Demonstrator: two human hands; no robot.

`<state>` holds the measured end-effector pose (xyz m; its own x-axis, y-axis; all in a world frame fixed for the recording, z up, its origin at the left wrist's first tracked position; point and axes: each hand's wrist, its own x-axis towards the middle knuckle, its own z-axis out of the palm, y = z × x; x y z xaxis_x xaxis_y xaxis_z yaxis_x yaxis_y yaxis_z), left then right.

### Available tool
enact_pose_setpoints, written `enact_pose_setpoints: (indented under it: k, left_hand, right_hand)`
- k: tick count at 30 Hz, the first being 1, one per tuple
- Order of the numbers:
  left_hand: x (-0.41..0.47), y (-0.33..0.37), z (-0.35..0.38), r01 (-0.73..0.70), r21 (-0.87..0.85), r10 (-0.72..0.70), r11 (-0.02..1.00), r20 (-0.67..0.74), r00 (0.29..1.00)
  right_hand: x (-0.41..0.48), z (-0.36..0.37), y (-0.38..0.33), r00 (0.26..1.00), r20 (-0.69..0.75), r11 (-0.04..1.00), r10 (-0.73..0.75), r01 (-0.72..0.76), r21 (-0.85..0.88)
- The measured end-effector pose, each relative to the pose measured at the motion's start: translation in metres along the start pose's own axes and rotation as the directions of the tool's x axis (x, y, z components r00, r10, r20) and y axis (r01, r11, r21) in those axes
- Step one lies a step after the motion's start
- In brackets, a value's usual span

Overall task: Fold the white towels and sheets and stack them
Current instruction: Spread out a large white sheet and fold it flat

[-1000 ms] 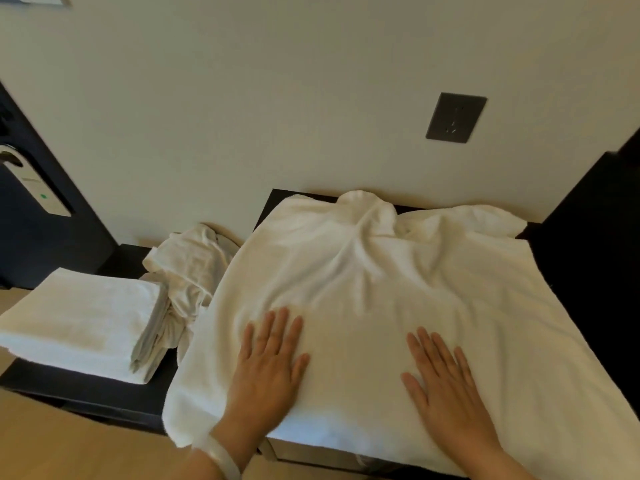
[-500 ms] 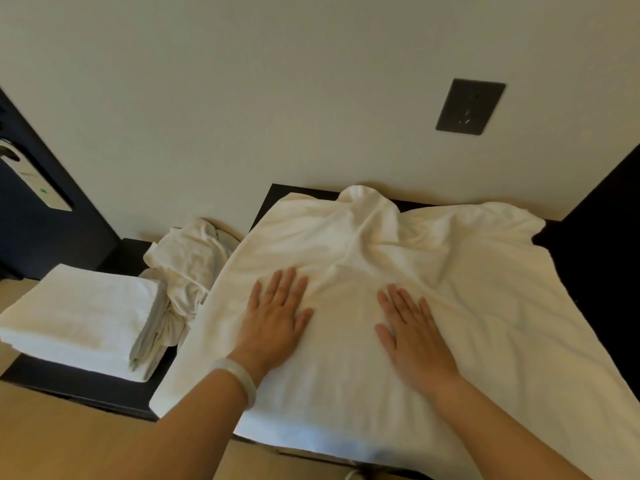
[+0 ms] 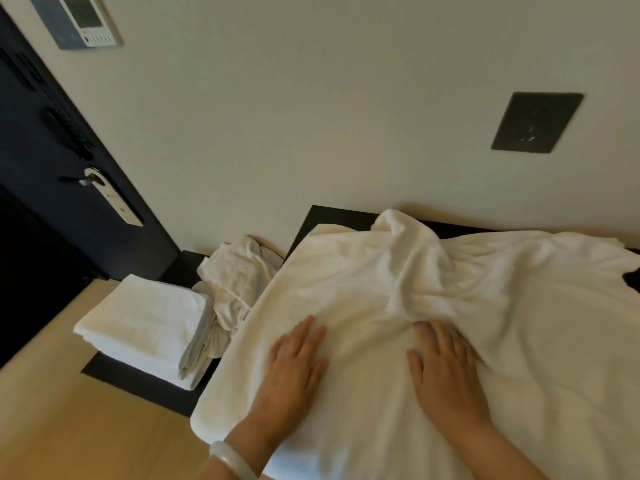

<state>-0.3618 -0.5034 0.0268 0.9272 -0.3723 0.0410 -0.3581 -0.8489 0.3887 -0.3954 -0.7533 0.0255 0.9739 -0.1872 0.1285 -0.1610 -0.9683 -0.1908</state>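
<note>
The white towel [image 3: 519, 323] lies spread over the dark surface [image 3: 339, 218]. The left hand [image 3: 294, 372] and right hand [image 3: 446, 372] press it with flat palms and straight fingers, with no grip taken. Pushing toward the wall may pile cloth into the ridge [image 3: 405, 258] instead of smoothing it, spoiling the fold. Since a second ago both hands have slid up from the near edge, the right one now meeting the ridge's foot.

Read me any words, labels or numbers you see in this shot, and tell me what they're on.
Nothing is legible.
Wall control panel: screen and small marks, too blurred to read.
Door hanger: faint print beside a green dot, too small to read.
Spread towel, dark wall plate: no text visible.
</note>
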Motion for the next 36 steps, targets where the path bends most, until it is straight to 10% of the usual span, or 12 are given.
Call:
enact_pose_setpoints:
  k: [3,7,13,18,20,23,27,31,36]
  left_hand:
    - [0.027,-0.034,-0.019,0.262,-0.129,-0.28,0.956,-0.149,0.948]
    - [0.071,-0.075,-0.043,0.588,-0.165,-0.579,0.792,0.102,0.809]
    - [0.111,-0.101,-0.071,0.581,-0.308,-0.483,0.754,0.34,0.807]
    - [0.129,-0.1,-0.081,0.695,-0.668,-0.369,0.265,0.596,0.713]
    - [0.135,-0.1,-0.078,0.718,-0.662,-0.369,0.213,0.626,0.687]
    - [0.142,-0.098,-0.069,0.654,-0.696,-0.391,0.295,0.537,0.748]
    - [0.147,-0.122,-0.064,0.397,-0.792,-0.664,0.463,-0.014,0.747]
    - [0.141,-0.129,-0.046,0.421,-0.644,-0.575,0.639,-0.036,0.818]
    - [0.124,-0.083,-0.055,0.349,0.005,-0.336,0.937,-0.26,0.905]
  right_hand:
    - [0.001,0.011,0.004,0.997,-0.045,0.998,-0.067,0.067,0.001]
    - [0.0,0.012,0.008,0.991,-0.057,0.993,-0.12,0.12,-0.003]
    - [0.001,0.016,0.011,0.994,-0.03,0.993,-0.109,0.11,0.039]
    - [0.002,0.012,0.01,0.995,0.008,0.994,-0.098,0.098,0.055]
    - [0.002,0.011,0.009,0.996,0.031,0.995,-0.081,0.08,0.054]
    - [0.002,0.013,0.01,0.996,0.063,0.997,-0.064,0.061,0.042]
    - [0.005,0.019,0.013,0.992,0.122,1.0,-0.023,0.025,-0.013]
    - [0.006,0.02,0.015,0.988,0.157,0.999,0.004,0.004,-0.046]
    - [0.007,0.022,0.014,0.984,0.178,0.998,0.011,0.002,-0.068]
